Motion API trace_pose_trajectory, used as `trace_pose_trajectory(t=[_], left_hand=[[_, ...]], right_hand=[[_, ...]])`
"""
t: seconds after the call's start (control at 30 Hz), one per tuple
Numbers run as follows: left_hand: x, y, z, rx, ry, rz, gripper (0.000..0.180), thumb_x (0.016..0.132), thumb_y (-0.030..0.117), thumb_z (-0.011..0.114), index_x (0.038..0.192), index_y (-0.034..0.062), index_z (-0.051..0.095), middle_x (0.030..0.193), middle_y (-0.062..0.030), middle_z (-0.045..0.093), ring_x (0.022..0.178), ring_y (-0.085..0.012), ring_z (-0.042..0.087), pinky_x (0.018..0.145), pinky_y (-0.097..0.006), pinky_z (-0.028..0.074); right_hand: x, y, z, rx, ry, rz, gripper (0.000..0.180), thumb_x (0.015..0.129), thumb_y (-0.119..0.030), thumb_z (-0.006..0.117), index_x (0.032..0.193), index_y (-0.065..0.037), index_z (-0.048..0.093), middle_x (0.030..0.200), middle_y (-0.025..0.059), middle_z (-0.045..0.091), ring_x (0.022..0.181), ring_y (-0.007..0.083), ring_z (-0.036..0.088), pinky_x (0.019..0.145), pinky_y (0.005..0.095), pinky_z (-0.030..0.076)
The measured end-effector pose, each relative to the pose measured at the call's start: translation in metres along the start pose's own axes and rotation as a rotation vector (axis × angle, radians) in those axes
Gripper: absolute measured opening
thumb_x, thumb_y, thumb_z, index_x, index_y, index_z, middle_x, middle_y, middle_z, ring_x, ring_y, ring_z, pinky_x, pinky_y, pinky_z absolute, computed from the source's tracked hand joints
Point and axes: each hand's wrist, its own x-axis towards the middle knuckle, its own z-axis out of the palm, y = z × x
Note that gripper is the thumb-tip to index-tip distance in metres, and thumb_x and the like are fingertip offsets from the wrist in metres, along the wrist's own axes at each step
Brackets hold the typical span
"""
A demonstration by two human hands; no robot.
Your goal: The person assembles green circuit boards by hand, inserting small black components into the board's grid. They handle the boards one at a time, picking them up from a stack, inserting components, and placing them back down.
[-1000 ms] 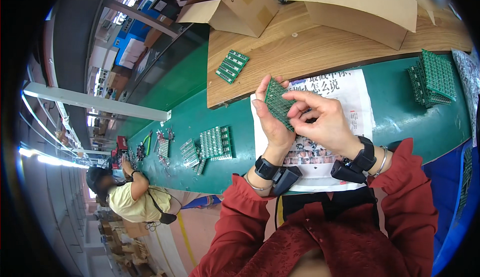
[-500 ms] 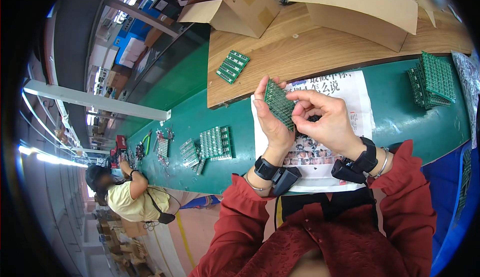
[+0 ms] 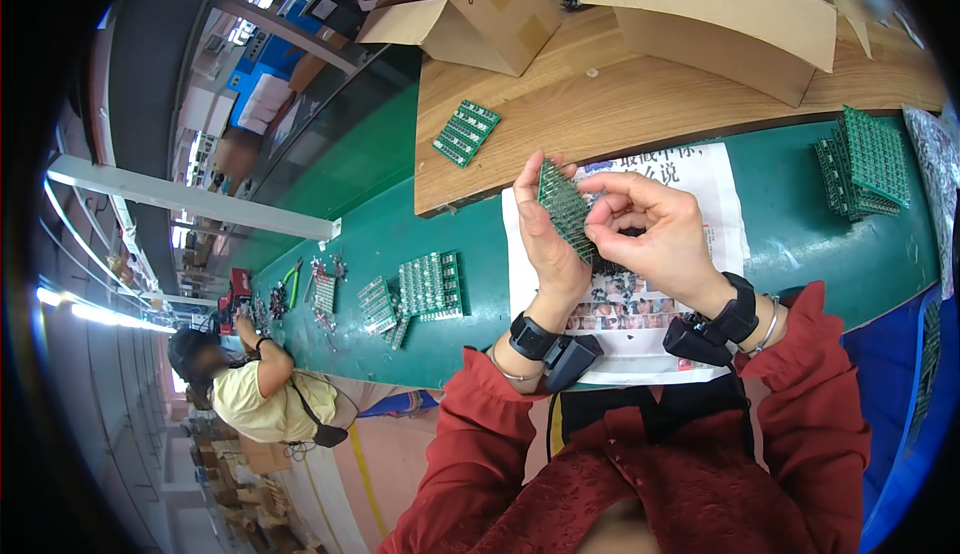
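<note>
A green circuit board panel stands tilted over the newspaper, its face toward my right hand. My left hand grips it along its left edge, with fingertips showing behind the top. Thumb and forefinger of my right hand are pinched together at the board's right side. Whatever lies between those fingertips is too small to make out. Beneath both hands the printed newspaper is spread on the green table mat, with small dark bits on it, partly hidden by my right hand.
Board stacks lie to the left and the far right. A single board rests on the wooden shelf, near cardboard boxes. Green-handled pliers lie farther left, by a co-worker.
The board in my left hand has turned slightly more edge-on. My right hand has shifted a little to the right, its fingertips still pinched near the board.
</note>
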Motion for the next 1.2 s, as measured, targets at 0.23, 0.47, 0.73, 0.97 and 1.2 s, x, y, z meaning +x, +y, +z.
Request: trace_pose_trajectory(t=[0.23, 0.47, 0.73, 0.97, 1.2], left_hand=[[-0.005, -0.001, 0.002, 0.065, -0.111, 0.005, 0.091, 0.077, 0.075, 0.046, 0.137, 0.0089, 0.030, 0.135, -0.0151, 0.037, 0.117, -0.0251, 0.046, 0.100, -0.038, 0.040], [-0.003, 0.004, 0.008, 0.053, -0.019, 0.074, 0.103, 0.070, 0.077, 0.053, 0.135, -0.0001, 0.032, 0.128, -0.0140, 0.043, 0.117, -0.0209, 0.044, 0.101, -0.036, 0.036], [-0.002, 0.010, 0.010, 0.145, -0.073, 0.103, 0.112, 0.058, 0.078, 0.061, 0.134, 0.0013, 0.032, 0.129, -0.0141, 0.041, 0.120, -0.0236, 0.042, 0.104, -0.037, 0.034], [-0.001, 0.004, 0.009, -0.058, -0.078, 0.084, 0.107, 0.056, 0.059, 0.080, 0.134, 0.0017, 0.033, 0.128, -0.0092, 0.038, 0.117, -0.0201, 0.040, 0.102, -0.033, 0.032], [0.003, -0.008, 0.000, 0.311, -0.060, 0.301, 0.093, 0.062, 0.046, 0.083, 0.129, -0.0007, 0.039, 0.122, -0.0151, 0.042, 0.117, -0.0272, 0.042, 0.101, -0.036, 0.034]], right_hand=[[-0.002, -0.003, 0.003, -0.041, -0.004, 0.006, 0.043, 0.075, 0.008, 0.064, 0.118, 0.001, 0.058, 0.091, 0.0047, 0.063, 0.081, 0.0072, 0.061, 0.074, 0.0214, 0.052], [-0.001, -0.002, -0.003, -0.052, -0.017, -0.066, 0.041, 0.074, 0.008, 0.064, 0.115, 0.001, 0.060, 0.087, 0.0040, 0.063, 0.080, 0.0077, 0.061, 0.073, 0.0220, 0.052], [0.003, -0.009, -0.004, -0.028, -0.043, -0.073, 0.049, 0.075, 0.008, 0.064, 0.122, -0.002, 0.057, 0.092, 0.0050, 0.064, 0.084, 0.0087, 0.062, 0.075, 0.0236, 0.054], [0.001, -0.012, -0.006, -0.177, -0.077, -0.102, 0.050, 0.072, 0.010, 0.064, 0.120, -0.001, 0.058, 0.093, 0.0059, 0.065, 0.085, 0.0108, 0.063, 0.073, 0.0248, 0.054], [0.003, -0.009, -0.017, -0.141, -0.091, -0.012, 0.050, 0.068, 0.013, 0.059, 0.117, 0.004, 0.057, 0.094, 0.0064, 0.061, 0.083, 0.0106, 0.061, 0.073, 0.0243, 0.053]])
